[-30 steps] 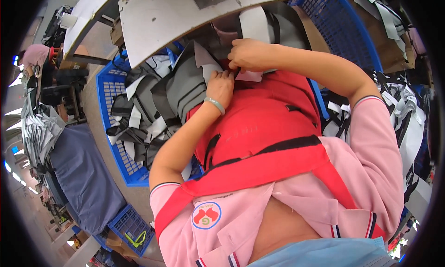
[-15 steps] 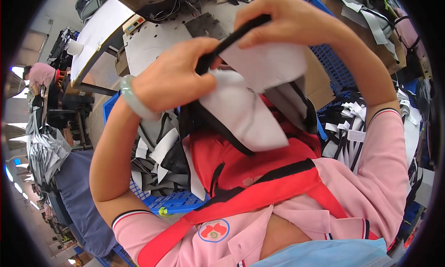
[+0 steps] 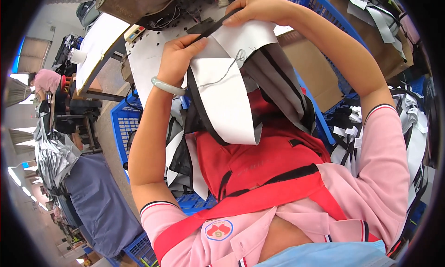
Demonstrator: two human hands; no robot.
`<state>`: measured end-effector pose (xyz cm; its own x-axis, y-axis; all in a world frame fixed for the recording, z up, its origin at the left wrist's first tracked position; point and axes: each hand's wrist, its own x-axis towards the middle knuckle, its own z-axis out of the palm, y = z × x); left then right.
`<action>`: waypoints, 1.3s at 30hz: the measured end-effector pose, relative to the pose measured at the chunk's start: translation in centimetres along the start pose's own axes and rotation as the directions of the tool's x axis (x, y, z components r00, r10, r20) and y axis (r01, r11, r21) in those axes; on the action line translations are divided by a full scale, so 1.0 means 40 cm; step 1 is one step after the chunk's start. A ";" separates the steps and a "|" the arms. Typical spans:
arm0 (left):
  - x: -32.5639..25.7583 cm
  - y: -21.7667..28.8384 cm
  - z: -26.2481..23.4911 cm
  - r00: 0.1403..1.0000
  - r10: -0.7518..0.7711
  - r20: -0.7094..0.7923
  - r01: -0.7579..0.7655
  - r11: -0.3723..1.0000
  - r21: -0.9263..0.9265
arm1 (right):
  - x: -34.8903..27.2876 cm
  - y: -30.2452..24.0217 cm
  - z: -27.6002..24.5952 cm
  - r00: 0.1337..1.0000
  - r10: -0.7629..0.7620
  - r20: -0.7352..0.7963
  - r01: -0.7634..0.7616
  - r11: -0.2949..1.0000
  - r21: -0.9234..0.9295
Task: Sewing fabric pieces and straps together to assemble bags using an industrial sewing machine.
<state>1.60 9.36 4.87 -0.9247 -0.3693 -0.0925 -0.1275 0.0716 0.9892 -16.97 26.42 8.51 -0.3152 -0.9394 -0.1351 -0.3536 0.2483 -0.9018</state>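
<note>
Black-edged fabric piece [image 3: 227, 97] hangs in the upper middle of the frame, over my red apron [image 3: 266, 158]. A second ago I was reaching down by the apron's upper edge; now left hand [image 3: 178, 57] and right hand [image 3: 257, 9] are raised, fingers [image 3: 198, 46] clamped on the black edge [image 3: 215, 27] stretched between them, so the white panel [image 3: 232, 111] hangs open to my view. Beyond, at left, is the blue basket [image 3: 124, 132]; farther, upper left, the white table [image 3: 143, 70].

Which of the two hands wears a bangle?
The left hand: a pale bangle circles its wrist. The right hand, gripping the same black strip, has a bare wrist.
</note>
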 end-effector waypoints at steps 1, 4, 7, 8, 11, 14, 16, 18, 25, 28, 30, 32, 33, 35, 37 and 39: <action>0.009 -0.005 -0.002 1.000 -0.003 0.004 0.003 1.000 0.002 | 0.007 0.004 0.004 1.000 0.010 -0.008 -0.010 1.000 0.012; 0.038 -0.019 -0.005 0.999 -0.015 -0.036 0.015 1.000 0.014 | 0.033 0.029 -0.001 1.000 0.011 -0.004 -0.010 1.000 0.022; 0.069 -0.036 -0.012 0.998 -0.026 -0.052 0.028 0.999 0.040 | 0.059 0.045 -0.010 1.000 0.021 0.017 -0.022 0.999 0.035; 0.075 -0.040 -0.014 0.998 -0.033 -0.058 0.035 0.999 0.028 | 0.067 0.047 -0.011 0.999 0.042 0.022 -0.043 0.998 0.050; 0.096 -0.050 -0.025 0.996 -0.046 -0.072 0.046 0.999 0.006 | 0.090 0.054 -0.009 0.997 0.073 0.000 -0.073 0.993 0.088; 0.115 -0.065 -0.041 0.996 -0.053 -0.076 0.053 0.999 -0.011 | 0.118 0.070 -0.001 0.994 0.106 -0.016 -0.103 0.986 0.135; 0.123 -0.071 -0.047 0.996 -0.053 -0.070 0.051 0.999 -0.019 | 0.133 0.083 -0.016 0.997 0.074 0.008 -0.075 0.986 0.149; 0.127 -0.073 -0.050 0.996 -0.041 -0.079 0.039 0.999 -0.024 | 0.144 0.091 -0.026 0.999 0.044 0.031 -0.049 0.985 0.163; 0.139 -0.061 -0.057 0.995 -0.018 -0.094 0.021 0.999 0.030 | 0.173 0.107 -0.032 0.997 -0.034 0.074 0.011 0.956 0.293; 0.161 -0.064 -0.073 0.995 -0.026 -0.094 0.029 0.999 0.033 | 0.189 0.095 -0.036 0.998 -0.009 0.067 -0.010 0.959 0.285; 0.174 -0.067 -0.080 0.997 0.007 -0.082 -0.006 1.000 0.015 | 0.202 0.092 -0.043 0.999 0.015 0.048 -0.025 0.973 0.231; 0.172 -0.072 -0.071 0.994 0.018 -0.105 -0.016 1.000 0.014 | 0.201 0.108 -0.049 0.998 -0.032 0.045 0.021 0.975 0.222; 0.166 -0.073 -0.066 0.991 0.025 -0.131 -0.024 1.000 0.010 | 0.188 0.108 -0.049 0.998 -0.056 0.043 0.046 0.976 0.215; 0.154 -0.069 -0.065 0.991 0.033 -0.126 -0.032 0.999 0.009 | 0.183 0.100 -0.046 0.996 -0.081 0.044 0.070 0.976 0.207; 0.145 -0.064 -0.059 0.993 0.041 -0.111 -0.041 0.999 0.003 | 0.173 0.094 -0.048 0.997 -0.069 0.037 0.060 0.980 0.191; 0.140 -0.064 -0.055 0.992 0.016 -0.128 -0.022 0.999 -0.043 | 0.165 0.085 -0.037 0.998 -0.066 0.015 0.062 0.981 0.183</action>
<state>-2.47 5.07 2.07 -0.8730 -0.4839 -0.0611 -0.0918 0.0402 0.9950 -21.54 21.42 5.15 -0.2783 -0.9570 -0.0815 -0.2052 0.1422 -0.9683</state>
